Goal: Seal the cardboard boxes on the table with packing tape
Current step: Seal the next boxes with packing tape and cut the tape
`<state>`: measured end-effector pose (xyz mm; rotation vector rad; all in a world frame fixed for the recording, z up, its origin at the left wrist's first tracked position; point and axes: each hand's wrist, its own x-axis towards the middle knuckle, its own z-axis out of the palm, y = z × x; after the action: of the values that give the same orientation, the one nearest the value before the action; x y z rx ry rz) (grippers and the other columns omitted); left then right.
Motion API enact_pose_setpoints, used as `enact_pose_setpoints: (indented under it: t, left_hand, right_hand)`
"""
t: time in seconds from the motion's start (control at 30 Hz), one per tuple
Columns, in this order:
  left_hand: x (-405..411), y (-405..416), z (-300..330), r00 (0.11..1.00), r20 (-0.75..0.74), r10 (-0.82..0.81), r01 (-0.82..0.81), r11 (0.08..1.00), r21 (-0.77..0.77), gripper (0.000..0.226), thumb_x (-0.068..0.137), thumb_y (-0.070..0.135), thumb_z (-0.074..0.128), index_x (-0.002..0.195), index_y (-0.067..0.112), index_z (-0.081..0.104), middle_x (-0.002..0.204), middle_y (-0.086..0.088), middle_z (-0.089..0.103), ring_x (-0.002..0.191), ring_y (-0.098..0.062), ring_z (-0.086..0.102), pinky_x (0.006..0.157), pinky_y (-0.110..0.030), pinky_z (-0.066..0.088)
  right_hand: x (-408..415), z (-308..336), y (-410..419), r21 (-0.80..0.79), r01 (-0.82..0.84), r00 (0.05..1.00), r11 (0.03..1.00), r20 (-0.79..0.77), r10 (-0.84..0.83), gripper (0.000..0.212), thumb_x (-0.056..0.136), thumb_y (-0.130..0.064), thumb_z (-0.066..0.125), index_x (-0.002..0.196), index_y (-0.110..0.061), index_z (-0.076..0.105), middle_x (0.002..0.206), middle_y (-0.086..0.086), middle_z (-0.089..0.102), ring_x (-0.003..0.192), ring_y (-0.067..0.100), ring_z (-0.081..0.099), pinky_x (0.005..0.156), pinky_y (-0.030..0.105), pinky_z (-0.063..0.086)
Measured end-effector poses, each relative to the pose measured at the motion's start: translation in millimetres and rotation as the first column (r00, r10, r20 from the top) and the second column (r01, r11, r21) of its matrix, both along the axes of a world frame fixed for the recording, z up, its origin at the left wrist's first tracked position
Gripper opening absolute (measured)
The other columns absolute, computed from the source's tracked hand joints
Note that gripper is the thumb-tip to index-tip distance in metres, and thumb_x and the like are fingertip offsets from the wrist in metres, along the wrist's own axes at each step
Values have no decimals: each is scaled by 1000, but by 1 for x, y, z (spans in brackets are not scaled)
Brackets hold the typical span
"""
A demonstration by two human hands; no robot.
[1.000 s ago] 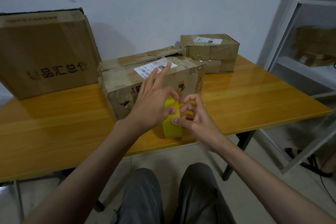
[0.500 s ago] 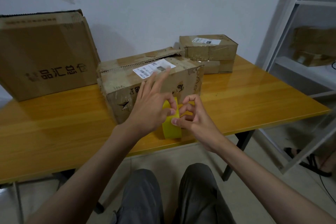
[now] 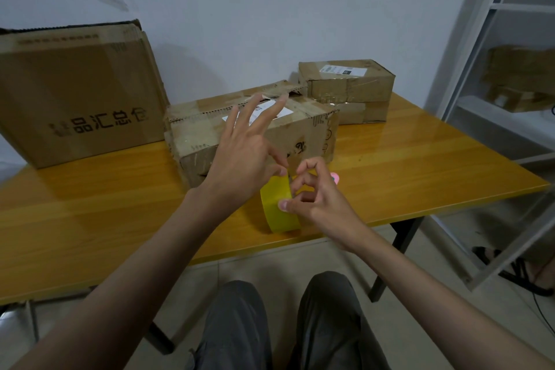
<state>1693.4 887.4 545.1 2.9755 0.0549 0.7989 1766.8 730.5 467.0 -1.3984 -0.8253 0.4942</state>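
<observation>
**Both hands on the tape roll at the table's near edge**

While the yellow tape roll (image 3: 277,209) stands on edge just below the middle of the frame, both hands work at it. Left hand (image 3: 243,159) pinches the top of the roll between thumb and forefinger, its other fingers spread straight upward. Right hand (image 3: 315,195) grasps the roll's right side, fingers curled, thumb pressed on the yellow face.

Behind the hands, at centre frame, the middle box (image 3: 210,141) sits on the wooden table (image 3: 420,165), worn and taped, a white label on its top; its flaps lie shut, so nothing inside shows. At upper left the large printed box (image 3: 81,93) leans against the wall, closed. At upper right of centre, two small boxes (image 3: 348,84) are stacked, closed, the top one labelled. At far right, a shelf unit (image 3: 510,69) holds more blurred cardboard boxes.
</observation>
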Motion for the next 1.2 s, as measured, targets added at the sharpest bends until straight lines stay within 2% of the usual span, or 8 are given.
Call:
enact_pose_setpoints:
  t: [0.2,0.43,0.63,0.77,0.9,1.03,1.13,1.2]
  left_hand:
    - [0,2,-1,999,28,-44,43,999,25,5,78,36,83,74,33,80,165,9,23,154,-25,9,122,-43,-3]
    - [-1,11,-1,976,0,-218,213,954,210,15,88,32,73,75,24,73,165,0,26,153,-31,12,124,-41,-6]
    - [-1,21,-8,961,-57,-271,276,914,297,15,99,27,57,93,17,65,166,-5,20,154,-31,11,125,-44,-7]
    - [-2,24,-5,957,-95,-273,289,901,324,22,100,27,48,91,18,66,167,-4,19,155,-29,10,125,-49,-3]
    - [-8,28,-2,950,-116,-291,313,882,353,24,99,23,45,85,15,64,165,-5,21,153,-30,14,124,-57,5]
    - [-15,32,-8,948,-129,-291,317,899,301,13,94,11,56,83,17,61,165,-1,20,153,-25,14,124,-58,6]
    - [-18,36,-12,948,-80,-309,319,929,188,14,95,21,52,85,18,61,164,-1,23,153,-25,14,124,-56,1]
    - [-17,40,-12,956,-49,-289,294,944,152,17,97,32,50,88,21,60,164,-2,24,154,-28,11,122,-62,3]
  right_hand:
    - [-1,1,1,-7,1,1000,1000,7,-1,50,85,2,78,110,-20,41,88,5,53,75,11,53,68,19,46]
    - [0,0,0,1,-4,1000,1000,-1,4,51,84,3,78,109,-22,41,91,9,53,77,17,53,69,22,46]
    - [2,-1,1,-7,3,1000,1000,1,-3,51,85,5,76,110,-21,41,93,8,54,78,13,54,73,24,46]
    - [3,3,3,-38,23,999,999,40,-21,49,85,2,77,109,-24,43,91,7,54,79,11,54,71,20,45]
    - [7,5,6,-27,25,996,999,83,-23,44,86,0,76,106,-30,50,87,5,52,80,11,53,77,31,44]
    - [7,6,9,-35,11,992,999,126,-6,39,86,-1,75,99,-34,60,84,1,51,80,13,52,79,36,44]
    - [6,5,10,-41,24,986,999,164,-17,33,87,-4,73,99,-33,63,86,-1,51,82,14,52,80,40,47]
    - [5,6,12,-51,43,978,998,206,-31,28,89,-7,71,100,-32,65,87,-1,50,81,14,51,77,38,46]
